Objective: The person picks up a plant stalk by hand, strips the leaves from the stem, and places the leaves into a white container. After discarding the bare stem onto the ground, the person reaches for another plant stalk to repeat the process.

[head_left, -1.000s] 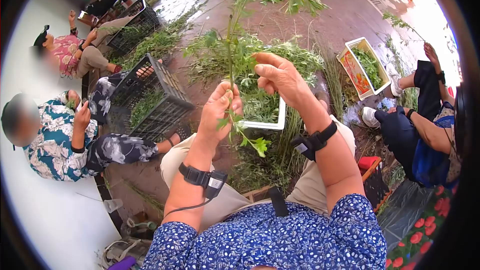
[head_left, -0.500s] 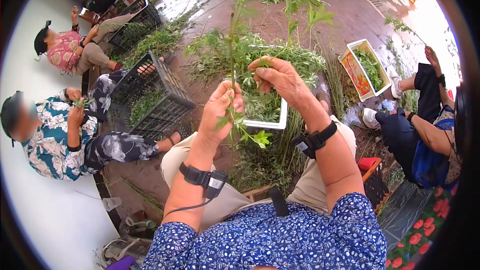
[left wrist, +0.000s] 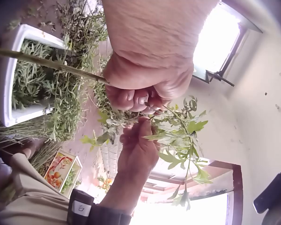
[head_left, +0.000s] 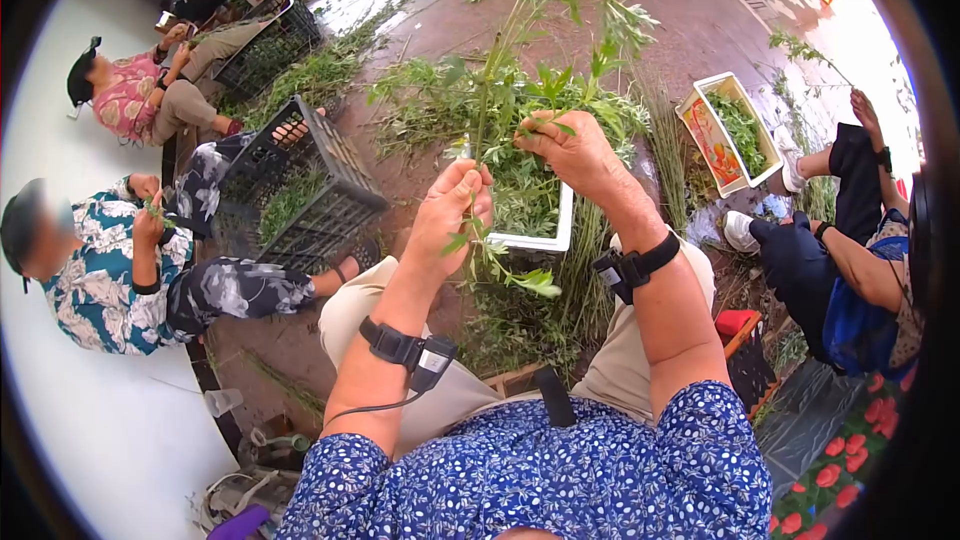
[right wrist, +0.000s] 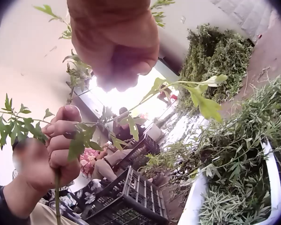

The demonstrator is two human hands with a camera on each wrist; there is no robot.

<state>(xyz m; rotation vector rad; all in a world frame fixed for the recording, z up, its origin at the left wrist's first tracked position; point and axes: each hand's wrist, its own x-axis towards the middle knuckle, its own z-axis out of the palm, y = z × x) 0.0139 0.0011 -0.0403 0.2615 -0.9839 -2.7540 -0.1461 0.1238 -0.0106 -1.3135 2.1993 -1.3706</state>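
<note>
In the head view my left hand (head_left: 452,215) grips the stem of a tall leafy green stalk (head_left: 484,110), which leans a little to the right. A side sprig (head_left: 515,275) hangs below that hand. My right hand (head_left: 580,155) is just to the right, thumb and fingertips pinching a leafy shoot of the stalk. The left wrist view shows the bare lower stem (left wrist: 47,62) running out of the curled left fist. Seen from the right wrist, leaves (right wrist: 133,126) spread between both hands; the right fingertips are dark and blurred there.
Below my hands stands a white box (head_left: 520,243) heaped with cut greens. To the left is a black crate (head_left: 345,175), to the right a patterned white box (head_left: 720,155). Long bare stalks (head_left: 665,155) lie beside the middle box. Several seated people are on both sides.
The stalk's top has tipped to the right. My right hand has shifted slightly right, its fingers now closer together on the leafy shoot. My left hand keeps its grip, slightly further right.
</note>
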